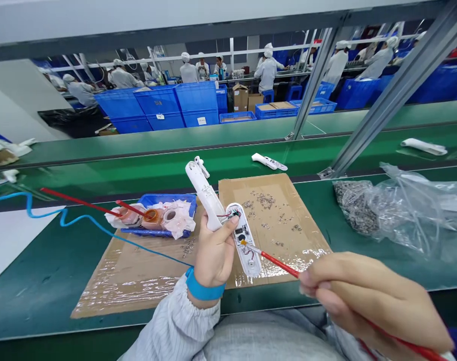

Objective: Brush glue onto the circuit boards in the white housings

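My left hand point(215, 250) wears a blue wrist strap point(204, 287) and grips an opened white device housing. One half, a white shell point(204, 193), points up and away. The other half, a white shell with a circuit board point(244, 240), hangs lower right, and thin wires run between the two. My right hand point(371, 296) is closed around a red-handled brush point(279, 263). The brush's tip touches or sits just over the board, at a small orange-yellow spot. What the tip leaves on the board is too small to make out.
Cardboard point(281, 200) with scattered small metal parts lies beneath my hands. At left, a blue tray point(192, 205) holds small jars and tissue, with red sticks. A blue coiled cord point(100, 228) crosses there. A plastic bag of metal parts point(358, 205) lies right. White housings point(424, 146) rest on the green belt.
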`<state>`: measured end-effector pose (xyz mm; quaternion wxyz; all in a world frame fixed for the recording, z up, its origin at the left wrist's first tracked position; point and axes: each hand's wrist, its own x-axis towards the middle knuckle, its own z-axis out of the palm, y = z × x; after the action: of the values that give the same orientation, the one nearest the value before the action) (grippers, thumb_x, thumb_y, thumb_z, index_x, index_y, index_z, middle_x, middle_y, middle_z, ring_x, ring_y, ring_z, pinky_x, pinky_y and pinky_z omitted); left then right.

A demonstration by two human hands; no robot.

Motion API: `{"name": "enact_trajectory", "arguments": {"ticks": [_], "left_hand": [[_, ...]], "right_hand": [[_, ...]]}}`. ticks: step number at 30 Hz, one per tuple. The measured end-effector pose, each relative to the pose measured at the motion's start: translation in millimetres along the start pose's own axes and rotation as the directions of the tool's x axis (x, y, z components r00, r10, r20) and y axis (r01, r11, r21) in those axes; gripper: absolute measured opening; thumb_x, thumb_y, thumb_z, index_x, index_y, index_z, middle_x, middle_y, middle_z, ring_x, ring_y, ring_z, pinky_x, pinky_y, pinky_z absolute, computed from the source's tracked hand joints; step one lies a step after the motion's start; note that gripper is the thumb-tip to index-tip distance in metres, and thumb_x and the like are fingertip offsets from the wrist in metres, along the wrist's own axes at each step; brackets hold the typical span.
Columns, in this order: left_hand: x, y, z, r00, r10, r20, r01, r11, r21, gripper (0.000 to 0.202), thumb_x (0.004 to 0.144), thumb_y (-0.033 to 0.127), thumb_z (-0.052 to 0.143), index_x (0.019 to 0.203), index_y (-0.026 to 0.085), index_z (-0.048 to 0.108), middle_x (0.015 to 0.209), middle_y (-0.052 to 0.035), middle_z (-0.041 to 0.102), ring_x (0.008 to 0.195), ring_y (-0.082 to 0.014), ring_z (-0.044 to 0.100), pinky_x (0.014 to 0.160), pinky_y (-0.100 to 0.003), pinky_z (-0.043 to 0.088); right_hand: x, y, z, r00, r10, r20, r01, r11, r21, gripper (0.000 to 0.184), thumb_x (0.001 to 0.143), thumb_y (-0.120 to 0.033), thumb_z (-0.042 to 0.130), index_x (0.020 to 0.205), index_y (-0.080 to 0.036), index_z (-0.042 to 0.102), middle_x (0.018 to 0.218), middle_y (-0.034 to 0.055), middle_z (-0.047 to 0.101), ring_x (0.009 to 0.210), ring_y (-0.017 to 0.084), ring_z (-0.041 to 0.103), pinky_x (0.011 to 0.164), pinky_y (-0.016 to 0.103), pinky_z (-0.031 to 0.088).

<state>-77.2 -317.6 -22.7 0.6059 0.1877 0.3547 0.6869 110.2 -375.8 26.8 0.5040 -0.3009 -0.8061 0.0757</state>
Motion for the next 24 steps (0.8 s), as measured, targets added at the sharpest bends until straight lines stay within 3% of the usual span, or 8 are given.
{"name": "enact_trajectory", "arguments": {"ticks": [3,10,16,24], "left_hand": [[-3.1,-1.4,2.3,1.000,0.003,-0.001,-0.003,1.000,-0.011,0.053,0.067,0.006,0.073,0.112,0.024,0.050,0.091,0.0019,0.066,0.087,-0.0116,0.063,0.085,-0.027,0.049],[-6.8,-1.2,3.7,0.999,0.005,-0.042,-0.006,1.000,-0.010,0.049,0.066,0.005,0.073,0.105,0.023,0.051,0.094,0.0015,0.065,0.092,-0.0139,0.063,0.090,-0.032,0.047],[-5.5,-3.8,0.2,0.999,0.003,-0.039,-0.003,1.000,0.004,0.049,0.064,0.006,0.074,0.104,0.024,0.050,0.095,0.0023,0.065,0.092,-0.0135,0.063,0.090,-0.031,0.048],[-4.3,-3.9,-0.3,1.000,-0.001,-0.030,0.001,1.000,0.004,0.053,0.063,0.005,0.074,0.106,0.024,0.050,0.094,0.0022,0.065,0.091,-0.0131,0.063,0.089,-0.031,0.048]], "right_hand": [[9.6,-1.7,13.8,0.992,-0.095,0.078,0.097,0.995,-0.020,0.012,0.087,-0.015,0.055,0.076,-0.019,0.058,0.068,0.0018,0.067,0.056,0.013,0.064,0.051,0.022,0.054],[12.3,0.9,20.2,0.980,-0.049,0.192,0.068,0.993,-0.094,0.018,0.088,-0.011,0.050,0.074,-0.020,0.057,0.067,0.0013,0.065,0.054,0.012,0.061,0.050,0.021,0.050],[14.1,3.1,14.7,0.995,-0.046,0.084,0.047,0.999,-0.014,0.015,0.087,-0.011,0.054,0.075,-0.021,0.055,0.067,0.0002,0.065,0.055,0.012,0.062,0.053,0.021,0.050],[18.7,11.0,19.1,0.987,-0.079,0.140,0.084,0.996,-0.027,0.016,0.087,-0.009,0.055,0.075,-0.021,0.055,0.068,-0.0005,0.064,0.057,0.011,0.060,0.052,0.020,0.048]]}}
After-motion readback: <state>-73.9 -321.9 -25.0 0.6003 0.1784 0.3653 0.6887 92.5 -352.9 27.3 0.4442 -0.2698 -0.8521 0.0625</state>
